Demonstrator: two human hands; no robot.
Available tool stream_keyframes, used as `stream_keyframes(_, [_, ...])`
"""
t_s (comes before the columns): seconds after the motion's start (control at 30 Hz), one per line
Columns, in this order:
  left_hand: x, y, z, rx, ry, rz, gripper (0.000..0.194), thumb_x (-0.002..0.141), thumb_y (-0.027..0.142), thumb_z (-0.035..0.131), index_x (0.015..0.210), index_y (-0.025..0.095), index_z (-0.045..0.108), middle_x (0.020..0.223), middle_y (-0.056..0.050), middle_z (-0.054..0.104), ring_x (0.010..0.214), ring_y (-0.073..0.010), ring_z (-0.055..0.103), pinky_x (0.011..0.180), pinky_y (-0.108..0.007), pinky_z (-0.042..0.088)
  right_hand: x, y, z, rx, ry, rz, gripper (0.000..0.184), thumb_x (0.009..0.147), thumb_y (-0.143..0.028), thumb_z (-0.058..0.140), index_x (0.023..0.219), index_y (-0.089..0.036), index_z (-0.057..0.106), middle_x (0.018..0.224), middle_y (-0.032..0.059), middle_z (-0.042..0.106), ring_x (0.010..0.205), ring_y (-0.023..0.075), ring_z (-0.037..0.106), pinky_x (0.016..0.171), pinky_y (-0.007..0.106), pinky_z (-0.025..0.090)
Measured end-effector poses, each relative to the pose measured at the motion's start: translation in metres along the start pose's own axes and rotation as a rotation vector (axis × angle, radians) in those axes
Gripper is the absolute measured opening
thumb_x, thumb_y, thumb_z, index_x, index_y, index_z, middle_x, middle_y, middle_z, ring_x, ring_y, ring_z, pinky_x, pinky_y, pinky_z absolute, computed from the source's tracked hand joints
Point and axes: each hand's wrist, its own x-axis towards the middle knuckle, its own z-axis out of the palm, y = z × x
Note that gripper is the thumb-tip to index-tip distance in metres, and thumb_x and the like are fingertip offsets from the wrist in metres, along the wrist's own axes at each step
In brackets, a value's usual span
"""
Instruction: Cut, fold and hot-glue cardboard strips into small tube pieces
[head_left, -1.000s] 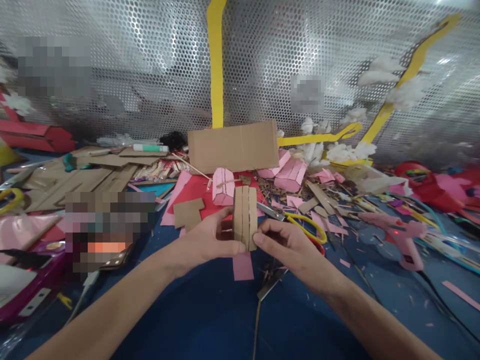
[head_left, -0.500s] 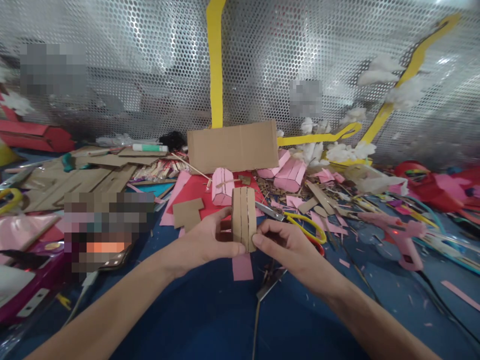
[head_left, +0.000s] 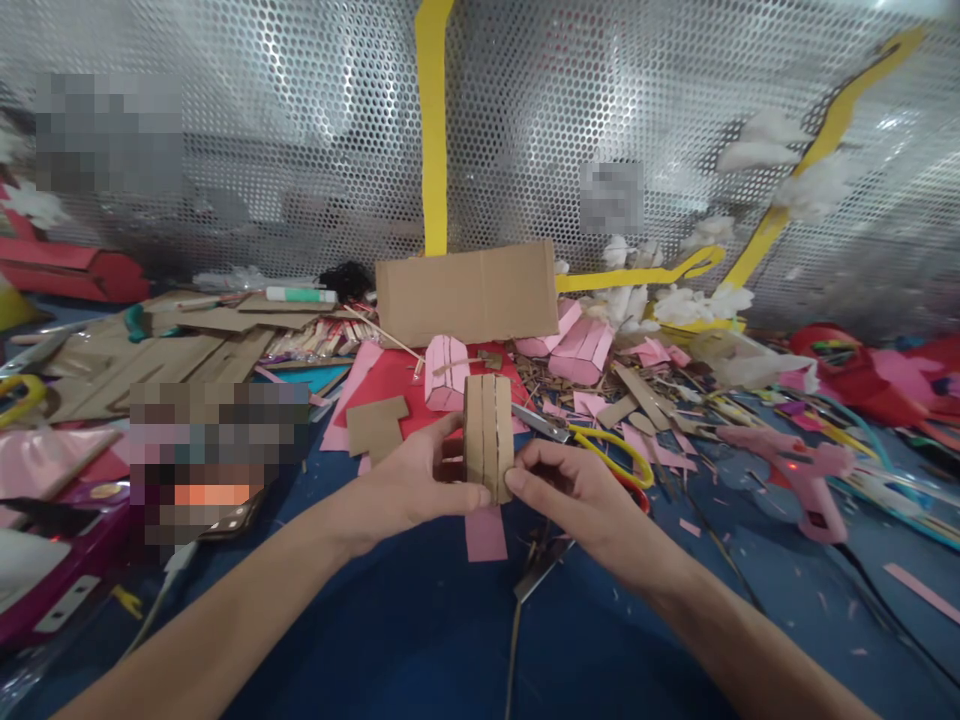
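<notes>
A small curved piece of brown cardboard (head_left: 488, 435) with scored lines stands upright between my two hands at the centre of the view. My left hand (head_left: 405, 485) grips its left side, thumb along the lower edge and fingers behind. My right hand (head_left: 571, 490) pinches its right edge with thumb and fingers. Just below it a pink paper strip (head_left: 485, 532) lies on the blue table (head_left: 420, 640). Behind the piece sit a pink scored paper form (head_left: 445, 372) on red paper and a flat cardboard cut-out (head_left: 376, 424).
Yellow-handled scissors (head_left: 609, 448) lie right of my right hand. A pink glue gun (head_left: 806, 476) rests farther right with its cord. A larger cardboard panel (head_left: 466, 291) stands at the back against the perforated metal wall. Cardboard sheets (head_left: 154, 352) are piled at the left, scraps and cotton tufts at the right.
The cardboard piece has turned slightly and narrowed in my hands; both hands stay in nearly the same place.
</notes>
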Motion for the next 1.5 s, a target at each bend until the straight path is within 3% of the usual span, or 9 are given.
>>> stream_keyframes(0.2, [0.004, 0.000, -0.001, -0.022, 0.099, 0.050, 0.061, 0.084, 0.036, 0.085, 0.137, 0.020, 0.059, 0.136, -0.012, 0.068, 0.128, -0.0312, 0.062, 0.108, -0.047, 0.049, 0.000, 0.002, 0.000, -0.010, -0.027, -0.009, 0.031, 0.099, -0.046, 0.066, 0.085, -0.019, 0.062, 0.077, -0.0024, 0.052, 0.073, 0.0142, 0.045, 0.068, 0.029, 0.036])
stream_keyframes(0.37, [0.007, -0.001, 0.000, -0.040, 0.157, 0.120, 0.051, 0.083, 0.040, 0.086, 0.126, 0.020, 0.068, 0.131, -0.010, 0.070, 0.129, -0.0314, 0.062, 0.107, -0.045, 0.050, 0.000, 0.002, 0.000, -0.014, -0.042, -0.003, 0.030, 0.098, -0.045, 0.066, 0.084, -0.019, 0.064, 0.077, -0.0015, 0.055, 0.072, 0.0145, 0.047, 0.068, 0.030, 0.038])
stream_keyframes(0.73, [0.008, 0.000, 0.005, 0.055, 0.076, 0.183, 0.054, 0.082, 0.040, 0.086, 0.127, 0.020, 0.064, 0.130, -0.011, 0.070, 0.120, -0.0287, 0.065, 0.106, -0.049, 0.050, 0.001, -0.002, 0.003, 0.073, 0.057, -0.034, 0.032, 0.095, -0.049, 0.068, 0.088, -0.017, 0.067, 0.081, 0.0005, 0.059, 0.074, 0.0146, 0.051, 0.069, 0.029, 0.041])
stream_keyframes(0.97, [0.006, 0.002, 0.004, 0.064, 0.198, 0.331, 0.051, 0.082, 0.036, 0.085, 0.126, 0.020, 0.063, 0.123, -0.010, 0.069, 0.110, -0.0247, 0.064, 0.094, -0.039, 0.053, -0.003, -0.007, 0.006, -0.045, 0.044, -0.074, 0.027, 0.098, -0.042, 0.065, 0.085, -0.018, 0.065, 0.078, 0.0004, 0.059, 0.071, 0.0153, 0.051, 0.068, 0.030, 0.043])
stream_keyframes(1.2, [0.001, 0.003, 0.010, 0.176, 0.165, 0.385, 0.042, 0.086, 0.028, 0.081, 0.125, 0.024, 0.064, 0.116, -0.006, 0.071, 0.109, -0.0229, 0.067, 0.093, -0.035, 0.052, -0.005, -0.010, 0.007, 0.012, 0.073, -0.141, 0.024, 0.100, -0.040, 0.065, 0.087, -0.020, 0.065, 0.077, -0.0020, 0.060, 0.068, 0.0129, 0.049, 0.066, 0.027, 0.042])
stream_keyframes(1.5, [-0.005, 0.003, 0.014, 0.239, 0.176, 0.379, 0.050, 0.084, 0.025, 0.081, 0.130, 0.028, 0.063, 0.118, -0.006, 0.068, 0.106, -0.0239, 0.068, 0.089, -0.036, 0.057, -0.009, -0.011, 0.011, 0.024, 0.060, -0.139, 0.021, 0.101, -0.035, 0.065, 0.087, -0.020, 0.063, 0.077, -0.0016, 0.064, 0.069, 0.0126, 0.055, 0.068, 0.027, 0.047])
